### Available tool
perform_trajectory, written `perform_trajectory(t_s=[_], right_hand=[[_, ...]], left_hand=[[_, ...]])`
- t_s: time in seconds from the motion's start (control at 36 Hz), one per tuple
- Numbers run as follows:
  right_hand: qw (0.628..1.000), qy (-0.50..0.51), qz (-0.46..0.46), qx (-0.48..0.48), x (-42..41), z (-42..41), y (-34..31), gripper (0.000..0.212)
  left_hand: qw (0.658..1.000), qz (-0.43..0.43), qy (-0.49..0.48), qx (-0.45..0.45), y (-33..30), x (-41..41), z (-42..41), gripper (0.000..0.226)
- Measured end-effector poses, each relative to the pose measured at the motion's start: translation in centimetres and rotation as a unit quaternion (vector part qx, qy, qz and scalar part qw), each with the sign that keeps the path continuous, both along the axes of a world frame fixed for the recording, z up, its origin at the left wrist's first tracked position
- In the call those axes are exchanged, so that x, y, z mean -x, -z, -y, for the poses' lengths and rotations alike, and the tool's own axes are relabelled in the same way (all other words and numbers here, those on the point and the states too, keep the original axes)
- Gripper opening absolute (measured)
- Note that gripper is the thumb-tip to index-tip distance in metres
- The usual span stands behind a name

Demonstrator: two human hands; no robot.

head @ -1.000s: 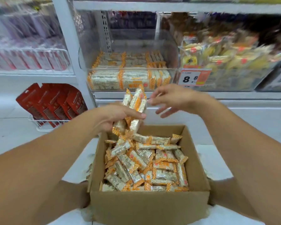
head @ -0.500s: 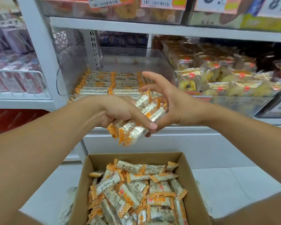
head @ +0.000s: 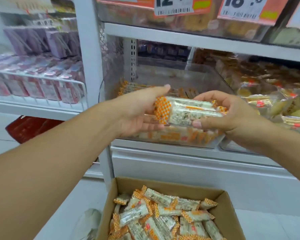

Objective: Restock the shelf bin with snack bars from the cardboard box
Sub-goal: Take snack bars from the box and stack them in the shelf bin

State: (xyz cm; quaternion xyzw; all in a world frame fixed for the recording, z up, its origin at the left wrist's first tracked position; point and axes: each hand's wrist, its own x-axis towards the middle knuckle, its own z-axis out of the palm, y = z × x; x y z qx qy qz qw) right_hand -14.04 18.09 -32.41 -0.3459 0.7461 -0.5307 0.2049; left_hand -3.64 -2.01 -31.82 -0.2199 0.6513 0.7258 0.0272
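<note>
Now both hands, left hand (head: pixel 138 113), right hand (head: pixel 232 115), cup snack bars (head: pixel 189 110) over bin (head: pixel 206 144).

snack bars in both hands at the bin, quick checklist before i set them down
1. Bundle of snack bars gripped at both ends by left hand and right hand: ok.
2. Bundle held level: ok.
3. Bundle over the clear shelf bin, above its front wall: ok.
4. Room in the bin: ok, space shows above the bars already in it.
5. Bars lined up with the rows inside: cannot tell, hands hide them.
6. Cardboard box holds more bars: ok.
</note>
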Motion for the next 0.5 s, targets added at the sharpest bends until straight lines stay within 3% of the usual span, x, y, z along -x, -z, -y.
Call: perform_trajectory(t_s=[0.06,0.08,0.11,0.14,0.19,0.28,0.36,0.5], right_hand=[[1.000,0.019,0.003,0.011,0.8,2.0,-0.3,0.049],[0.999,0.026,0.002,0.018,1.7,3.4,-0.2,0.055],[0.999,0.043,-0.008,0.021,2.6,4.9,-0.1,0.065],[0.997,0.066,-0.026,0.015,3.9,6.5,0.2,0.076],[0.995,0.090,-0.040,-0.001,6.4,10.0,0.7,0.092],[0.995,0.087,-0.035,-0.024,9.9,15.1,1.6,0.082],[0.989,0.087,-0.104,-0.056,11.7,19.3,2.6,0.071],[0.952,0.077,-0.262,-0.138,14.6,23.0,5.2,0.082]], left_hand=[[0.991,-0.049,-0.114,0.056,0.2,0.3,1.5,0.050],[0.973,-0.069,-0.170,0.140,0.5,0.5,2.4,0.052],[0.936,-0.093,-0.206,0.272,1.0,0.6,3.5,0.051],[0.874,-0.101,-0.202,0.430,1.6,0.4,4.4,0.048],[0.767,-0.067,-0.097,0.631,3.0,-0.7,5.4,0.041],[0.724,0.043,0.038,0.688,4.2,-1.5,5.2,0.048],[0.709,0.056,0.060,0.700,4.2,-1.1,5.1,0.051],[0.682,0.048,0.064,0.727,4.4,-0.9,5.3,0.047]])
